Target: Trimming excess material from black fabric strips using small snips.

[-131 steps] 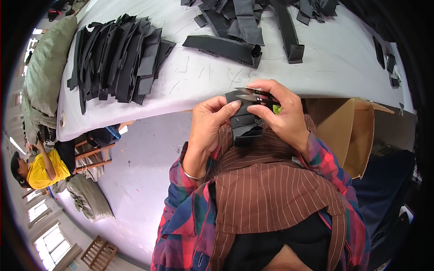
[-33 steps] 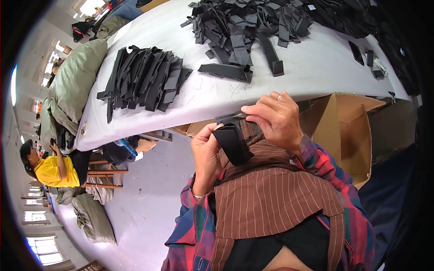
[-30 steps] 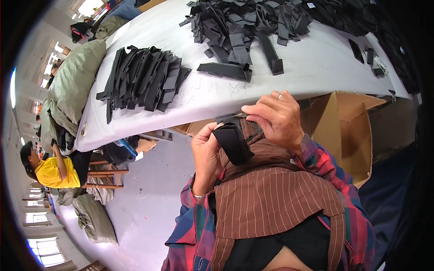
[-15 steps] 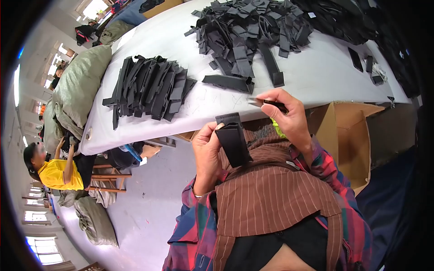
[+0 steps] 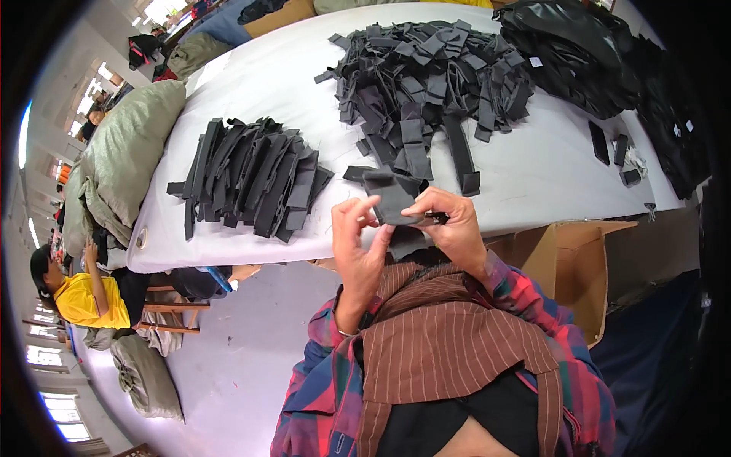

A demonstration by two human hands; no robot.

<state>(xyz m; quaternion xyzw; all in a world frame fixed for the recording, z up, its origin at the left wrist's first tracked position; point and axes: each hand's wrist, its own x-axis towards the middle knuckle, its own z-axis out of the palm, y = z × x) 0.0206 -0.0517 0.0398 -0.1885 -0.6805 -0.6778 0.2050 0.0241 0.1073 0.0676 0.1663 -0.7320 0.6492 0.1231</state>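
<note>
A dark grey fabric strip (image 5: 388, 196), folded wide, hangs between my hands at the table's near edge. My left hand (image 5: 356, 247) is at its left side, fingers curled and thumb tip against the lower edge. With thumb and forefinger, my right hand (image 5: 455, 222) pinches the strip's right side. Small dark thread snips (image 5: 436, 218) are tucked in that same hand, mostly hidden by the fingers. Just beyond lies a large heap of similar loose strips (image 5: 434, 84). To the left, more strips form a neater row (image 5: 251, 179).
Black garments or bags (image 5: 571, 61) and a dark phone-like slab (image 5: 598, 142) occupy the table's right. An open cardboard box (image 5: 567, 266) stands below the edge. Stuffed sacks (image 5: 129, 152) are at left, by a person in a yellow shirt (image 5: 95, 301).
My right hand has come left and down onto the strip, and now pinches it. The strip is raised and turned, its broad face showing. The snips' tips no longer show.
</note>
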